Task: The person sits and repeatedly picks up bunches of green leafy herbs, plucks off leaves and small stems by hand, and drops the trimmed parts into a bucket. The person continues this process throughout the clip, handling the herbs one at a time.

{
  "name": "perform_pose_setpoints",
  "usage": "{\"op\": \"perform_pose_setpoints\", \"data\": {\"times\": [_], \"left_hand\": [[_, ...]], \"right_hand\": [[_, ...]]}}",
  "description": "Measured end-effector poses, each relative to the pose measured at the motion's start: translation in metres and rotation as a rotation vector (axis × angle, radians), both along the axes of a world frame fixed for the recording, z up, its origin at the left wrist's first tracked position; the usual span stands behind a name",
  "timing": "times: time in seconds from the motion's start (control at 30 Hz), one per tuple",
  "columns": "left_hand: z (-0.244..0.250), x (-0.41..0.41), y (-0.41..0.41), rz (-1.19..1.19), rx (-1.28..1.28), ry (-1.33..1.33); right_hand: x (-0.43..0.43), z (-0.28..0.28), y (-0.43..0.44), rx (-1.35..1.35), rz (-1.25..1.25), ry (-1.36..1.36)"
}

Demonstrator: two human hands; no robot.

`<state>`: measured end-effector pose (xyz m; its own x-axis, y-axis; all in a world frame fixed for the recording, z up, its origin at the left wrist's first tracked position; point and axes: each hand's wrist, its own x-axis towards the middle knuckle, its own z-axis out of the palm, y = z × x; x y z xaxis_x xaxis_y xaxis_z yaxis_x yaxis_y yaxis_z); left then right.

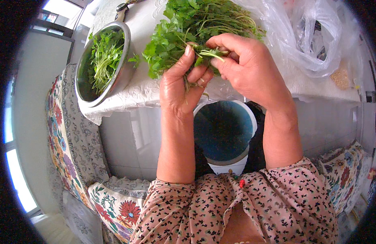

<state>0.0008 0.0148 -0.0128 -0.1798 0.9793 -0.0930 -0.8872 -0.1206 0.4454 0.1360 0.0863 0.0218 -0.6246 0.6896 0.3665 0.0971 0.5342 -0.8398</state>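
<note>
Between my two hands is a small bunch of leafy green herb stems (207,53), possibly parsley or celery leaf. My left hand (185,76) grips it, thumb up, with cut stem ends poking out below the fingers. My right hand (241,61) pinches the pale stems from the other side; its fingertips are partly hidden. Just beyond them, a large heap of the same greens (212,18) lies on the table. To the left, a steel bowl (127,58) holds more stems, and a loose leaf sits by its rim.
A white embossed tablecloth (145,88) covers the table. Clear plastic bags (297,39) lie at the right, near a small tan item (340,77). Below the table edge, a round bin (224,131) stands between my knees. Flowered cushions (121,207) line the seat. A handled tool (122,11) rests behind the bowl.
</note>
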Motion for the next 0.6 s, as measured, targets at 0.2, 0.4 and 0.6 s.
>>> {"op": "perform_pose_setpoints", "data": {"times": [0.2, 0.4, 0.6], "left_hand": [[0.003, 0.005, 0.0, 0.081, -0.095, 0.013], [0.004, 0.006, 0.0, 0.125, -0.194, 0.168], [0.015, 0.003, -0.015, 0.193, -0.117, 0.307]], "right_hand": [[0.008, 0.0, 0.01, 0.113, -0.094, -0.049], [0.036, -0.014, 0.035, 0.325, -0.127, -0.451], [0.027, 0.0, 0.017, 0.204, -0.186, -0.403]]}}
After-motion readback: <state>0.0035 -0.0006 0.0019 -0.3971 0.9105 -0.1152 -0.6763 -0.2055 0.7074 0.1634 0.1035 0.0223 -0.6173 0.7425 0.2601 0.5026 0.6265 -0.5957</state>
